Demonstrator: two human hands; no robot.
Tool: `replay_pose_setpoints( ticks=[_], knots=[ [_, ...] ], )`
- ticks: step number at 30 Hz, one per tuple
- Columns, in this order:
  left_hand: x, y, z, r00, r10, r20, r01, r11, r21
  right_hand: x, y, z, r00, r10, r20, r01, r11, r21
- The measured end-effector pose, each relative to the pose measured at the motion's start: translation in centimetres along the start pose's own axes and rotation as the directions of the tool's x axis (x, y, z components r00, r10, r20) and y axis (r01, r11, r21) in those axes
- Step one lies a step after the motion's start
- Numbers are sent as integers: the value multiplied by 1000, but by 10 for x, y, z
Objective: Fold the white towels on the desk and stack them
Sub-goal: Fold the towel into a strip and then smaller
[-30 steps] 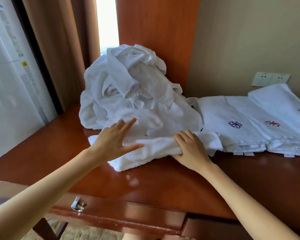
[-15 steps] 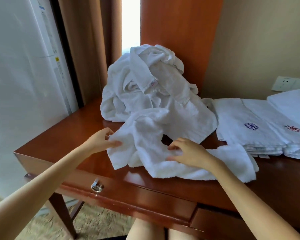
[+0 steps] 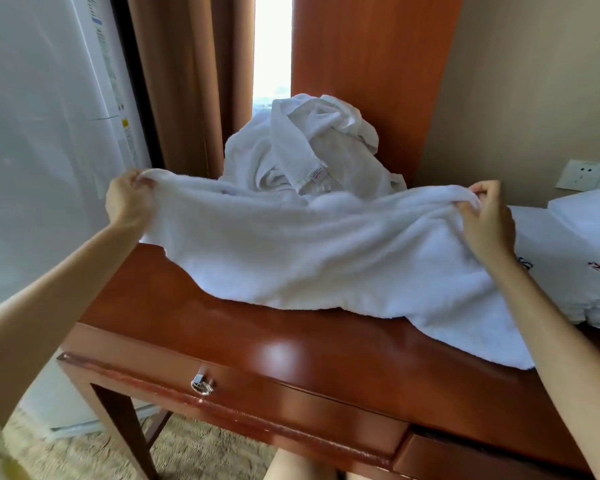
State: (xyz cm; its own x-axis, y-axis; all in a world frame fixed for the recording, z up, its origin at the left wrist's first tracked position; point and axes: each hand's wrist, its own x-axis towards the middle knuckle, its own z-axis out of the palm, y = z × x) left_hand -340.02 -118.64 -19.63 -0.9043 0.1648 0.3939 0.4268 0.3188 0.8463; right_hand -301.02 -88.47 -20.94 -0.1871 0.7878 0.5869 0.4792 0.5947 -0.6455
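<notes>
- Your left hand (image 3: pixel 129 199) is clenched on the upper left corner of the white towel (image 3: pixel 309 251). The fingers are curled round bunched cloth, and the hand is raised above the left end of the desk (image 3: pixel 257 344).
- Your right hand (image 3: pixel 485 220) pinches the opposite upper corner between thumb and fingers, at about the same height.
- The towel hangs stretched between both hands. Its top edge runs nearly level from one grip to the other, dipping slightly in the middle.
- The towel's lower edge rests on the desk. Its lower right corner trails under your right forearm and stops short of the desk's front edge.
- A band of polished wood shows between the towel's near edge and the desk's front edge, and it is wider on the left.
- The heap of unfolded towels (image 3: pixel 309 150) stands behind the held towel, at the back of the desk in front of the wooden panel (image 3: pixel 368 64). The held towel hides its base.
- The folded towels (image 3: pixel 568 244), with embroidered emblems, lie flat to the right. I cannot tell whether the held towel touches or overlaps them.
- The drawer knob (image 3: pixel 201 386) sits on the desk front, and the wall socket (image 3: pixel 582 174) is above the folded towels.
- The curtain (image 3: pixel 187 81) and a white appliance (image 3: pixel 49 133) stand close beside the desk's left end.
</notes>
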Motion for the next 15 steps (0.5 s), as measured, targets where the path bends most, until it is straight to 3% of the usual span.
replay_pose_setpoints(
  ticks=[3,5,6,7,9,11,12,13,15],
  knots=[
    [10,0,-1,995,-20,103,25,999,-48,15,2,-4,988,78,134,-62,991,-119],
    [5,-10,0,966,23,256,-25,1000,5,13,7,-2,941,44,335,15,985,-173],
    [0,-16,-1,932,44,359,-64,997,45,9,9,0,883,19,470,68,984,-167],
    [-6,-25,-3,868,53,494,-106,991,79,3,10,2,793,5,610,115,981,-158],
    [-18,-43,-5,635,-11,772,-196,965,175,-13,9,8,591,49,805,166,969,-181],
    [-34,-53,-6,419,-184,889,-305,894,329,-28,1,16,479,119,870,163,962,-221],
    [-39,-56,-5,390,-230,892,-320,874,365,-32,-2,22,479,118,870,164,961,-221],
    [-44,-57,-3,407,-230,884,-302,879,369,-36,-4,30,505,99,858,174,962,-213],
    [-50,-60,0,494,-181,850,-242,911,335,-39,-12,47,596,46,802,203,957,-206]
  ],
)
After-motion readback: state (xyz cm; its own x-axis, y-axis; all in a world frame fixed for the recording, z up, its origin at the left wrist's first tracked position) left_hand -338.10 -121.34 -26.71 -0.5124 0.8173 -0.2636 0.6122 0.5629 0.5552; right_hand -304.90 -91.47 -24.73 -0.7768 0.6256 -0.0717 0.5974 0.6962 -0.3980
